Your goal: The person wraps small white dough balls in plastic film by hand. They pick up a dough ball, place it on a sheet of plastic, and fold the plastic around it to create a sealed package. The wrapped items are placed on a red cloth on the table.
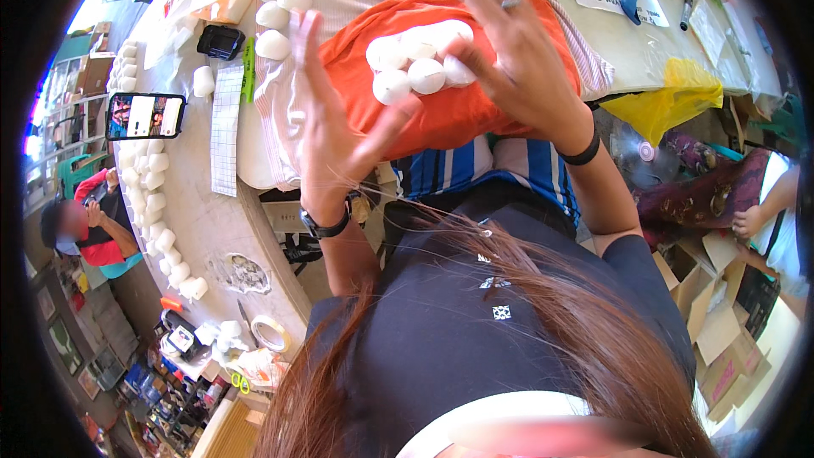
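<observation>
Wide-spread left hand (pixel 332 137) and right hand (pixel 527 64) are kinda framing some white balls (pixel 426 76), upper middle of the frame. Those balls are sitting on orange cloth (pixel 458 121).

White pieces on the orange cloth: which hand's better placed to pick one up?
Probably the right hand: its thumb overlaps the white pieces in this view, though contact is unclear. The left hand, also open, is mostly left of them.

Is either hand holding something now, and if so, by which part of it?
Nothing is held: the left hand and right hand are open, the white pieces lying on the orange cloth between them.
</observation>
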A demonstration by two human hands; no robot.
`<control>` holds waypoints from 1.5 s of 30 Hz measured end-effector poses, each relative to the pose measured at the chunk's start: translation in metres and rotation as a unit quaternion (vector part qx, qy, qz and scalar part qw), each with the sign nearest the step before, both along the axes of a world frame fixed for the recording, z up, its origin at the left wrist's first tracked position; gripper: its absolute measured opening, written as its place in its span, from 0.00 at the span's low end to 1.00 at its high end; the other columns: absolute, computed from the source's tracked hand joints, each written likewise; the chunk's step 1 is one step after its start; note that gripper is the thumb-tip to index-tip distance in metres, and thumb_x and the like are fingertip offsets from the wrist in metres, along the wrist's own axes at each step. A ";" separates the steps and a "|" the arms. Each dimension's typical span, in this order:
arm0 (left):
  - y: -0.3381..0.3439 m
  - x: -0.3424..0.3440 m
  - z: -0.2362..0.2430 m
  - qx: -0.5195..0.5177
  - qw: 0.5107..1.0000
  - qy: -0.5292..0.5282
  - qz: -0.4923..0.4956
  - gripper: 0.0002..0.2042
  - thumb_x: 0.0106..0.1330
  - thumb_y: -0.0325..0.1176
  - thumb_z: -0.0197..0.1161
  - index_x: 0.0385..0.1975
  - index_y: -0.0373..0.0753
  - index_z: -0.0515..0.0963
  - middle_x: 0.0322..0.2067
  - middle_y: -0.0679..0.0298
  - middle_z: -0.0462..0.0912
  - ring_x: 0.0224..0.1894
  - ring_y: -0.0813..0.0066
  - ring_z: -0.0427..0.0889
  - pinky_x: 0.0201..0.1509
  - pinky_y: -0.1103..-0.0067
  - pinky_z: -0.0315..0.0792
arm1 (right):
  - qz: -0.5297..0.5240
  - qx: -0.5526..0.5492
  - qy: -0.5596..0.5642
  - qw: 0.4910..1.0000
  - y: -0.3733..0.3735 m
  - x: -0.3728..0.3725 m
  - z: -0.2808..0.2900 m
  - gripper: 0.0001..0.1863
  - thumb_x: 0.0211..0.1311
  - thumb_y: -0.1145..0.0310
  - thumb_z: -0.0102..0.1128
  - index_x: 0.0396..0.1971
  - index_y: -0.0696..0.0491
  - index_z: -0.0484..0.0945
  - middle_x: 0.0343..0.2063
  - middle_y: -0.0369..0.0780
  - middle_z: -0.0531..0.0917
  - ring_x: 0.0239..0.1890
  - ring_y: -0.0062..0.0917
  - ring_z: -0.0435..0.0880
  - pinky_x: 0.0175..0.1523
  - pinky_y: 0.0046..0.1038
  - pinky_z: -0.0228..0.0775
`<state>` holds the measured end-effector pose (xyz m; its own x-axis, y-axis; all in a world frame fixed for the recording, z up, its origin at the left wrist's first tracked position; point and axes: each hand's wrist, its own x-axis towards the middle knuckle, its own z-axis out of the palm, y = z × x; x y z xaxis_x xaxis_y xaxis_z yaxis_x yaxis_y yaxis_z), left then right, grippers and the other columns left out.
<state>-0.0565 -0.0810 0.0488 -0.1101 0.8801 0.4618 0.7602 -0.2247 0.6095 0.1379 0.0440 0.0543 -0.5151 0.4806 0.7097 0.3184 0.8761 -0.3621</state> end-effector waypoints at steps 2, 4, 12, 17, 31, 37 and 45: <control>0.011 -0.001 0.006 0.114 0.988 -0.102 0.021 0.37 0.71 0.49 0.61 0.72 0.34 0.58 0.69 0.49 0.65 0.70 0.50 0.67 0.73 0.60 0.60 | -0.196 0.246 0.171 0.934 0.022 -0.036 0.016 0.20 0.71 0.56 0.60 0.42 0.61 0.82 0.35 0.43 0.84 0.37 0.31 0.81 0.44 0.34 0.73; 0.033 -0.003 -0.002 0.182 0.980 -0.036 0.071 0.35 0.80 0.59 0.35 0.71 0.34 0.63 0.70 0.50 0.65 0.70 0.56 0.66 0.72 0.61 0.60 | -0.210 0.243 0.153 0.934 0.020 -0.037 0.020 0.20 0.72 0.56 0.58 0.39 0.62 0.83 0.32 0.43 0.84 0.35 0.31 0.82 0.41 0.34 0.73; 0.093 0.000 -0.073 0.014 0.985 0.163 0.054 0.25 0.77 0.42 0.53 0.67 0.35 0.61 0.64 0.42 0.61 0.69 0.41 0.59 0.73 0.57 0.56 | -0.120 -0.083 -0.158 0.977 -0.019 -0.041 -0.062 0.30 0.73 0.47 0.49 0.52 0.62 0.79 0.46 0.50 0.83 0.55 0.45 0.77 0.63 0.46 0.63; 0.092 0.005 -0.058 -0.037 0.998 0.050 0.014 0.28 0.78 0.48 0.50 0.71 0.39 0.58 0.67 0.43 0.59 0.70 0.40 0.56 0.74 0.53 0.51 | 0.021 -0.065 -0.195 0.978 -0.003 -0.022 -0.045 0.49 0.60 0.30 0.57 0.60 0.65 0.72 0.54 0.52 0.78 0.61 0.47 0.74 0.69 0.50 0.60; 0.303 -0.259 -0.033 -0.063 0.926 0.279 0.248 0.35 0.70 0.63 0.57 0.71 0.49 0.67 0.62 0.47 0.76 0.64 0.42 0.70 0.68 0.50 0.62 | -0.226 -0.294 -0.348 0.861 -0.139 0.216 0.005 0.39 0.41 0.57 0.78 0.56 0.54 0.72 0.49 0.44 0.77 0.53 0.41 0.75 0.57 0.43 0.66; 0.413 -0.367 -0.089 -0.224 0.915 0.302 0.149 0.34 0.70 0.62 0.56 0.71 0.49 0.67 0.64 0.49 0.75 0.66 0.47 0.70 0.69 0.52 0.62 | -0.593 -0.501 -0.420 0.471 -0.301 0.378 -0.010 0.19 0.53 0.49 0.65 0.39 0.46 0.85 0.40 0.46 0.86 0.46 0.45 0.85 0.49 0.43 0.79; 0.437 -0.354 -0.117 -0.195 0.935 0.271 -0.119 0.33 0.71 0.60 0.55 0.72 0.49 0.68 0.66 0.52 0.75 0.68 0.53 0.71 0.70 0.54 0.61 | -0.702 -0.661 -0.214 0.157 -0.535 0.568 -0.126 0.29 0.56 0.49 0.70 0.54 0.52 0.84 0.57 0.47 0.83 0.57 0.39 0.84 0.61 0.46 0.75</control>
